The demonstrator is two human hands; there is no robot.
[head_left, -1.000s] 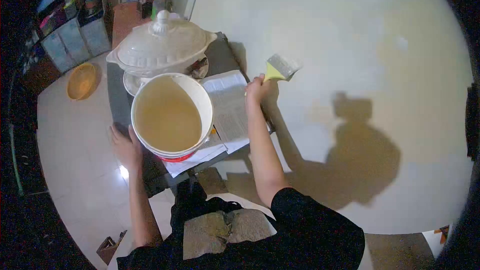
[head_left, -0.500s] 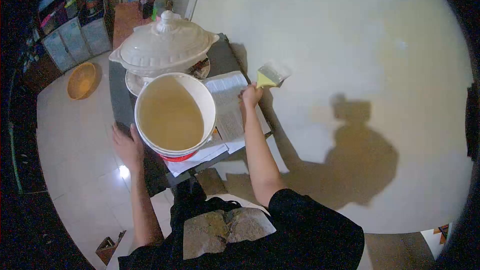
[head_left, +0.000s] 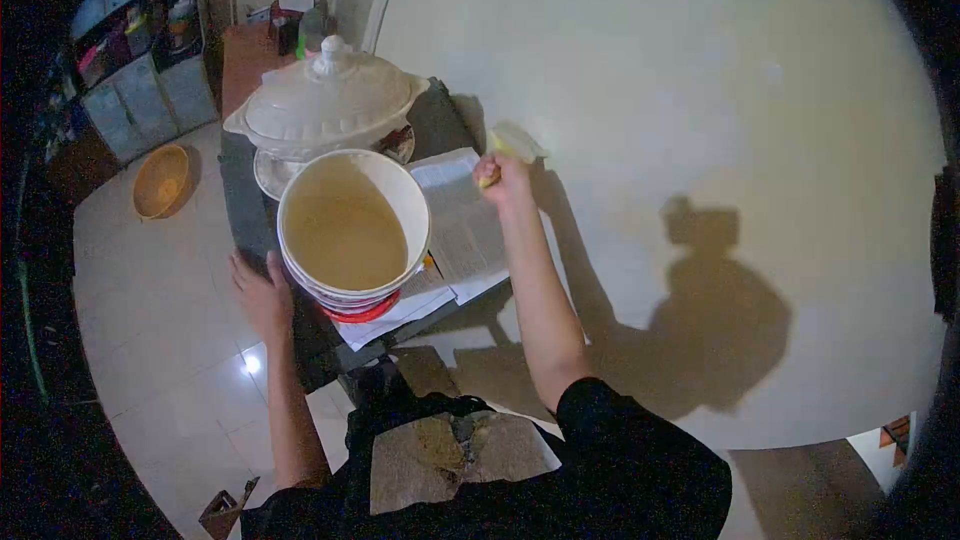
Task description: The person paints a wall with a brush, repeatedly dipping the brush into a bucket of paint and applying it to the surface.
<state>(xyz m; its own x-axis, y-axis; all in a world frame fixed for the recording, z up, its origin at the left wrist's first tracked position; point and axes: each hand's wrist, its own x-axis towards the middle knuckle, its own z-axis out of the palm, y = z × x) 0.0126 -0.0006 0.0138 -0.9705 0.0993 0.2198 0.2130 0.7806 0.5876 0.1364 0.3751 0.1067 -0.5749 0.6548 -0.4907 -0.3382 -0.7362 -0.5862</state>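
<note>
A wide paintbrush (head_left: 514, 141) with a yellow-green handle is gripped in my right hand (head_left: 503, 180), its bristles against or close to the pale wall (head_left: 640, 70). Left of that hand stands a white bucket (head_left: 418, 210) holding murky tan liquid (head_left: 345, 235). It rests on papers on a dark tabletop. My left hand (head_left: 262, 290) lies at the table's left edge beside the bucket, fingers stretched out, holding nothing. Part of the brush handle is hidden inside my right fist.
Behind the bucket sits a lidded white tureen (head_left: 330, 100). Printed paper sheets (head_left: 462, 230) cover the table (head_left: 245, 180) near the wall. An orange basket (head_left: 162, 183) is on the tiled floor at left, with a shelf unit (head_left: 150, 100) beyond. A small brown object (head_left: 222, 512) lies lower left.
My right hand has moved the paintbrush slightly left along the wall, and the brush has turned in my grip. My left hand stays by the table edge. The whole view has shifted a little.
</note>
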